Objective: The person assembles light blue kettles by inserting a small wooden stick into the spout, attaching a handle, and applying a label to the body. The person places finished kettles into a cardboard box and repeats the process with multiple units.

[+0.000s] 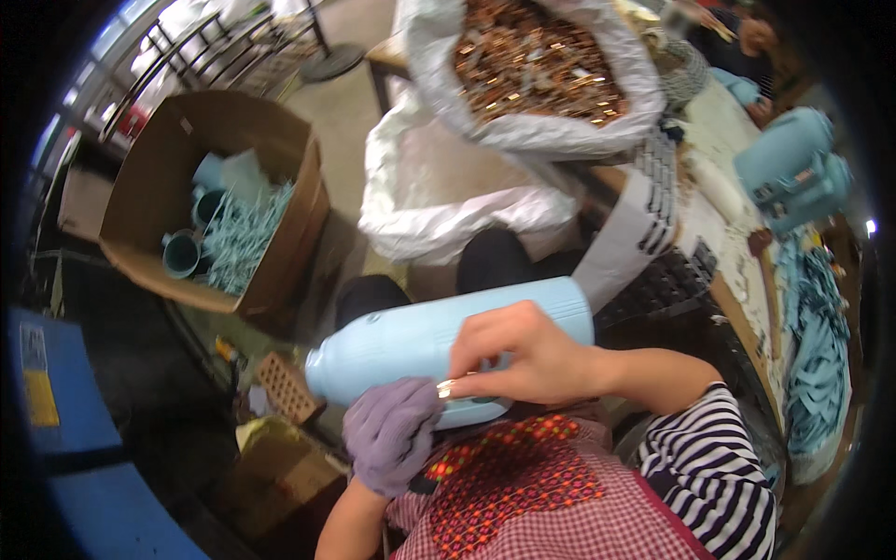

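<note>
A light-blue plastic vacuum flask casing [401,336] lies on its side across my lap, its narrow neck to the left and its side handle toward me. My left hand [392,434], in a purple-grey knit glove, is closed at the neck end of the handle; the curled fingers hide part of it. My bare right hand [523,350] reaches over the casing, thumb and index finger pinching a small shiny metallic piece [446,387] right against the glove. How that piece meets the handle is hidden.
A cardboard box [308,201] with blue plastic parts and strips stands at left. Ahead are a white sack [635,121] of copper-coloured pieces and another white sack [411,224]. On the right-hand bench, blue casings [793,168] stand near a person [737,47] and bundled blue plastic [812,345].
</note>
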Available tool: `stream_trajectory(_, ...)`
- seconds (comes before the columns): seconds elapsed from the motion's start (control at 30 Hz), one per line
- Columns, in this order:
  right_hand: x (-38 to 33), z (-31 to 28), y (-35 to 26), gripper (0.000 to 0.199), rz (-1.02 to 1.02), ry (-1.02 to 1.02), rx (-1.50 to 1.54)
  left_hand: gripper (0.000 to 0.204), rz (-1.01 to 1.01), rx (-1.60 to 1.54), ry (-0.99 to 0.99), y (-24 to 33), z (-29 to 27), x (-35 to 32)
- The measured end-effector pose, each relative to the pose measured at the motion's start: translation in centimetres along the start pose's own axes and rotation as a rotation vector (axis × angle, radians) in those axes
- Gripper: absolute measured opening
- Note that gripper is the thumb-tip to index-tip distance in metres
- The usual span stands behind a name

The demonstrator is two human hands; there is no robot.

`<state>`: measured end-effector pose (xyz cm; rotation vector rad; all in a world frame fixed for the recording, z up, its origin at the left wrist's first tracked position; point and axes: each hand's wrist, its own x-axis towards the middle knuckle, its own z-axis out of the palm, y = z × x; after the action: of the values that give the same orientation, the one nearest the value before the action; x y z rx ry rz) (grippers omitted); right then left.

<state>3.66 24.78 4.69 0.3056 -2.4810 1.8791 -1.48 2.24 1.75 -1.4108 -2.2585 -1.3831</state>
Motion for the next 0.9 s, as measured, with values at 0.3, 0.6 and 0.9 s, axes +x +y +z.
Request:
stream_trajectory(0.3,-2.8,4.1,1.0,0.017,-0.099,0.034,0.003,0.066,-0.134,-0.277,-0.149,-2.3,-2.3,-1.7)
stream_trajectory(0.6,-2.9,5.3,1.2,0.015,-0.047,0.07,0.043,0.072,-0.085,-0.219,-0.098,-2.9,-1.4,-2.5)
stream_trajectory(0.9,-3.8,3.8,1.5,0.031,-0.153,-0.027,-0.055,0.042,0.142,0.04,-0.155,-3.3,-0.8,-2.7)
